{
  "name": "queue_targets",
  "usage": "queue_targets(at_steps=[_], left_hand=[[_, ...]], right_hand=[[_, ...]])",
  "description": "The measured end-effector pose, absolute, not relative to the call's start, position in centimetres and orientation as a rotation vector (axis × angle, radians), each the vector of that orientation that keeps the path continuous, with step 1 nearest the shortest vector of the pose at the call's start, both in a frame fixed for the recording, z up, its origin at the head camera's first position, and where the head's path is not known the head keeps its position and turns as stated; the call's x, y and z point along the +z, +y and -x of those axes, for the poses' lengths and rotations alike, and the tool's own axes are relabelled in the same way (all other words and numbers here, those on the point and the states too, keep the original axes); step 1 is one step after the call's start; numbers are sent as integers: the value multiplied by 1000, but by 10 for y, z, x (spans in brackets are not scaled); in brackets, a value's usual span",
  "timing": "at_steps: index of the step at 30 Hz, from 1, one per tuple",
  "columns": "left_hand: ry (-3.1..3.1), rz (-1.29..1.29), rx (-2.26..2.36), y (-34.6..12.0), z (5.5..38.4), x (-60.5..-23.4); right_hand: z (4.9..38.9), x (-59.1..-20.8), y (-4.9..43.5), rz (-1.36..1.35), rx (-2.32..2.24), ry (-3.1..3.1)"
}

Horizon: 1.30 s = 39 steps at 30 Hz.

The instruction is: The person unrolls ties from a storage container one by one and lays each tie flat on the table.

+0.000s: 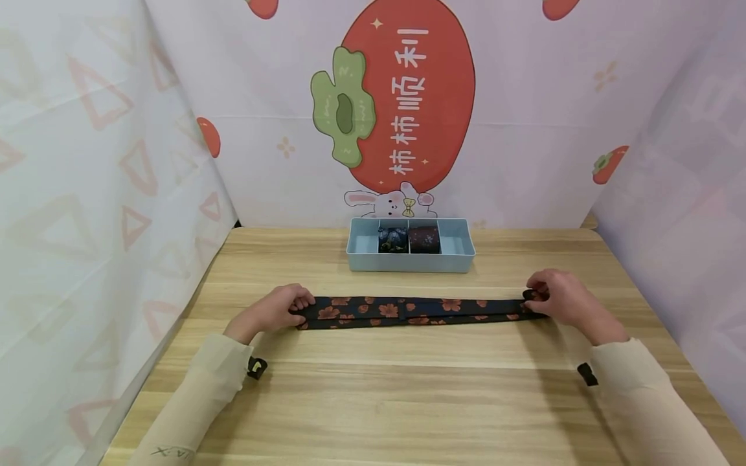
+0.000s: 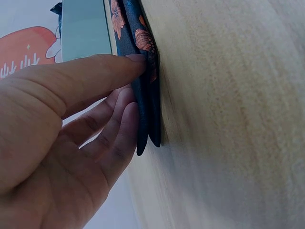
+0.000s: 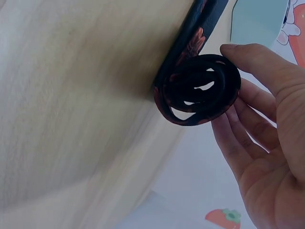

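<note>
A dark necktie [image 1: 373, 309] with orange flowers lies stretched across the table between both hands, folded so two layers run side by side. My left hand [image 1: 281, 309] pinches its left end; in the left wrist view the thumb [image 2: 105, 74] lies on the fabric with the fingers behind. At the other end the tie is coiled into a loose roll [image 3: 198, 90] with gaps between its turns. My right hand [image 1: 559, 296] holds that roll between thumb and fingers, hiding much of it in the head view.
A light blue divided box [image 1: 410, 262] stands at the table's back. Its middle compartments hold a rolled dark blue tie [image 1: 393, 240] and a rolled maroon tie [image 1: 424, 239]. Printed cloth [image 1: 524, 129] hangs behind and at both sides of the wooden table [image 1: 373, 401].
</note>
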<state>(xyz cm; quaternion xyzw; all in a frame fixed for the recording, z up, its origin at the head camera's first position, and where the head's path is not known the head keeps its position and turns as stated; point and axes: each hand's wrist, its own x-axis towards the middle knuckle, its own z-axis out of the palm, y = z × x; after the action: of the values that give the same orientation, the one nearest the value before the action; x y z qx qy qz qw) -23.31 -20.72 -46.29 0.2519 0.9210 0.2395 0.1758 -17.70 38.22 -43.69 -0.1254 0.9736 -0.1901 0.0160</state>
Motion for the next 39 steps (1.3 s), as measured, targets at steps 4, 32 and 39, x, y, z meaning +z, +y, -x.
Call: queue_targets(at_steps=[4, 32, 39], left_hand=[[2601, -711, 690, -206, 234, -463], [2618, -728, 681, -227, 232, -461], [2617, -726, 669, -226, 233, -462]], right_hand=[[177, -434, 388, 376, -566, 3037], [173, -430, 423, 212, -562, 3002], [175, -419, 415, 234, -541, 3007]])
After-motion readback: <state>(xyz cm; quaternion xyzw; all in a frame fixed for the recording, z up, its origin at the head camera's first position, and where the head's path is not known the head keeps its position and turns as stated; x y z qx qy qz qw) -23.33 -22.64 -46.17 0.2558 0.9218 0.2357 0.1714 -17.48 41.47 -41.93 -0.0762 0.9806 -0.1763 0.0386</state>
